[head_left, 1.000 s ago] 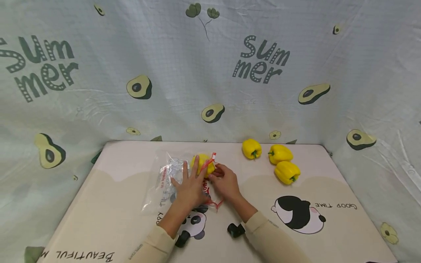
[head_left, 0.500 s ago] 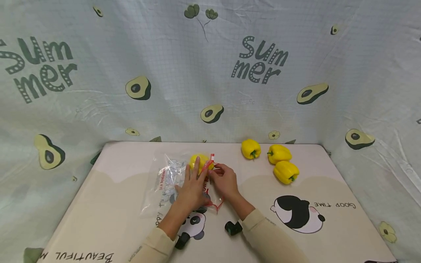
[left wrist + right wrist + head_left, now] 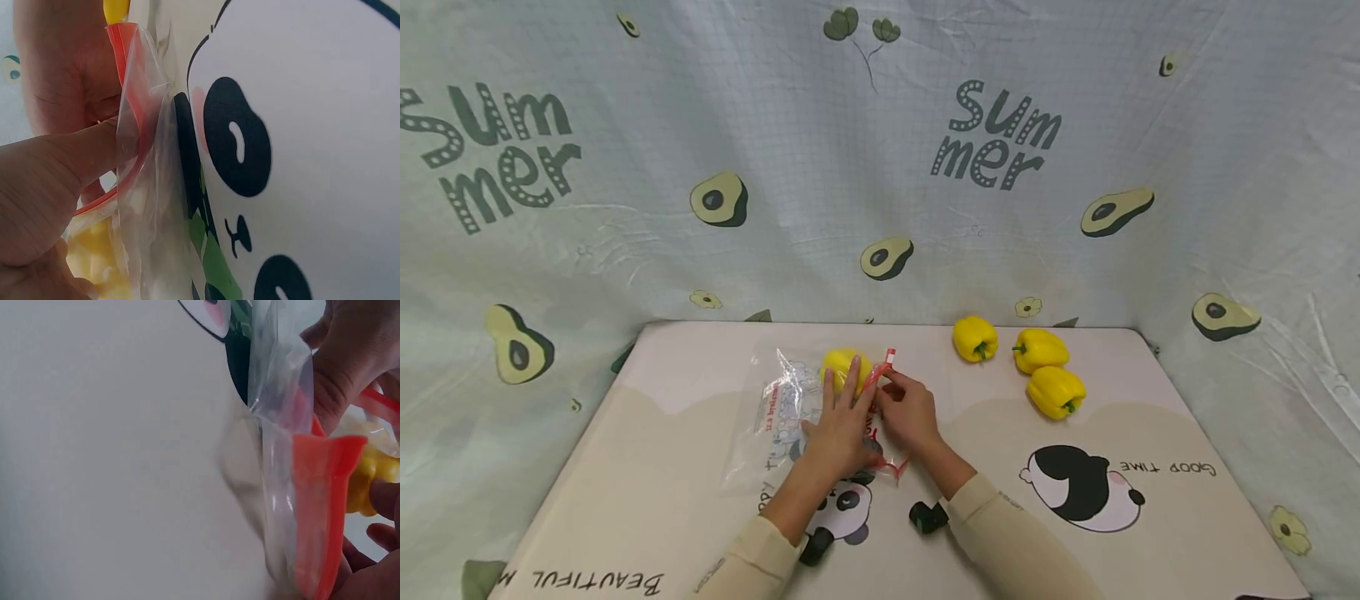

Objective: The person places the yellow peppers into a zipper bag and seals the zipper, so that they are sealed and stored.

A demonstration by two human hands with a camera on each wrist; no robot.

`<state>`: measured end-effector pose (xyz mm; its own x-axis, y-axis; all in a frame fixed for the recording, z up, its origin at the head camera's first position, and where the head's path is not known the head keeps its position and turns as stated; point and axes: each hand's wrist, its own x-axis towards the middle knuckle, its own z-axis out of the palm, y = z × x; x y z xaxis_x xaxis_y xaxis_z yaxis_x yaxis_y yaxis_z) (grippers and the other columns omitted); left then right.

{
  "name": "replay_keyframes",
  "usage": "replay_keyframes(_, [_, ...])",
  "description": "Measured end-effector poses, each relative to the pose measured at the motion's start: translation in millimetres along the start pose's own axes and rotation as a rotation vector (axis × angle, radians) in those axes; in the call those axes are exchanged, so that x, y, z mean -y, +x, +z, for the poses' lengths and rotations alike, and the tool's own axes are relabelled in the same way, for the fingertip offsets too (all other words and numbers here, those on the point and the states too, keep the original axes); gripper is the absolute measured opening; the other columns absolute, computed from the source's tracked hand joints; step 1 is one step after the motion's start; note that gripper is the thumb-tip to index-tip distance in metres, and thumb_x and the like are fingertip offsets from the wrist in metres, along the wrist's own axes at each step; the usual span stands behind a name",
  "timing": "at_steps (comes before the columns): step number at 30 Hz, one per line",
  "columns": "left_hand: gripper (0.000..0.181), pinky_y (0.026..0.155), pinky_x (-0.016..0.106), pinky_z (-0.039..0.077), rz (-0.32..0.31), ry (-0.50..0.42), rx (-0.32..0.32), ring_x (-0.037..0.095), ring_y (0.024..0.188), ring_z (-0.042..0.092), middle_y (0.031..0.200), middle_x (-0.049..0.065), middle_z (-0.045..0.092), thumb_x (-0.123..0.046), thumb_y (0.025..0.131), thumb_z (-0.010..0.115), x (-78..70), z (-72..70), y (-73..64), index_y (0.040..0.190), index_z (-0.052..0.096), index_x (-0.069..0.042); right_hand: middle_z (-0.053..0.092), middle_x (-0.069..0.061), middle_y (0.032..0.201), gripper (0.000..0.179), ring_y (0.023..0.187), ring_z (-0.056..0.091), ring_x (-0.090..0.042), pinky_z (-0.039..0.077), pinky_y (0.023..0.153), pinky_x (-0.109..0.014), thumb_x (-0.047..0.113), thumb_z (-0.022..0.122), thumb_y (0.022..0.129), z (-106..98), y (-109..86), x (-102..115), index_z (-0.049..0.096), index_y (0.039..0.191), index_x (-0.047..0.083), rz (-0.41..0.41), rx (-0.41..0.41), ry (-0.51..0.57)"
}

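A clear plastic zip bag (image 3: 745, 450) with a red zip edge (image 3: 901, 471) lies flat, its mouth facing right. My left hand (image 3: 835, 433) rests on it with fingers spread and straight. In the left wrist view, my left thumb (image 3: 94, 147) reaches in at the red-edged mouth, pressing against the film. A yellow bell pepper (image 3: 842, 367) lies within the bag, partly behind my left fingers. My right hand (image 3: 912, 417) is at the mouth with bent fingers, a fingertip near the pepper (image 3: 365, 487). Whether it pinches the red edge is hidden.
Beyond the bag to the right lie three more yellow bell peppers: one alone (image 3: 975, 339), and two touching (image 3: 1040, 350). Black wrist cameras (image 3: 927, 517) hang below the sleeves. Panda drawings decorate the tabletop (image 3: 647, 467); a printed curtain (image 3: 790, 167) hangs behind it.
The pepper has moved left, deeper into the bag. My right hand has followed slightly left and its fingers sit closer to the red edge. My left hand stays nearly in place.
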<state>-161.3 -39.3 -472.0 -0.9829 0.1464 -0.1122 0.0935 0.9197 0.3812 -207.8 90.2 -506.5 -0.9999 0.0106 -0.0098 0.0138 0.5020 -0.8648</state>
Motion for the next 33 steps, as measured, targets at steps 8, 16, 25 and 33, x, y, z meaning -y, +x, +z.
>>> replay_keyframes(8, [0.114,0.095,0.092,0.032,0.000,0.010,0.005,0.046,0.163,-0.005,0.179,0.001,-0.006,-0.037,0.068,0.098,-1.6,-1.0,0.6,0.163,0.036,-0.026,0.078,-0.010,0.113,0.040,0.097,0.070,-0.022,0.065,0.090,-0.038,0.021,0.072,0.098,-1.2,-1.5,4.0,0.070,0.137,0.011,-0.017,-0.007,0.007])
replay_keyframes(16, [0.117,0.095,0.093,0.031,0.010,-0.015,0.001,0.046,0.163,-0.006,0.179,0.000,-0.007,-0.036,0.068,0.098,0.9,-1.4,2.9,0.164,0.033,-0.027,0.078,-0.011,0.113,0.044,0.099,0.070,-0.025,0.063,0.095,-0.041,0.022,0.072,0.098,-2.3,0.4,4.7,0.067,0.140,0.012,-0.037,0.029,-0.057])
replay_keyframes(25, [0.119,0.096,0.093,0.030,0.014,-0.047,0.005,0.045,0.163,-0.008,0.179,0.001,-0.007,-0.033,0.068,0.098,4.0,-3.9,5.3,0.165,0.030,-0.025,0.076,-0.014,0.116,0.045,0.104,0.069,-0.029,0.060,0.099,-0.048,0.025,0.069,0.099,-3.2,-5.0,4.5,0.066,0.142,0.012,-0.093,0.062,-0.101])
replay_keyframes(33, [0.118,0.096,0.093,0.029,0.006,-0.039,0.011,0.045,0.163,-0.009,0.179,0.000,-0.008,-0.034,0.068,0.098,2.7,-5.5,5.0,0.165,0.031,-0.026,0.065,-0.012,0.094,0.054,0.085,0.054,-0.023,0.047,0.071,-0.033,0.023,0.068,0.092,-4.1,-1.2,8.0,0.062,0.145,0.012,-0.173,0.156,-0.256])
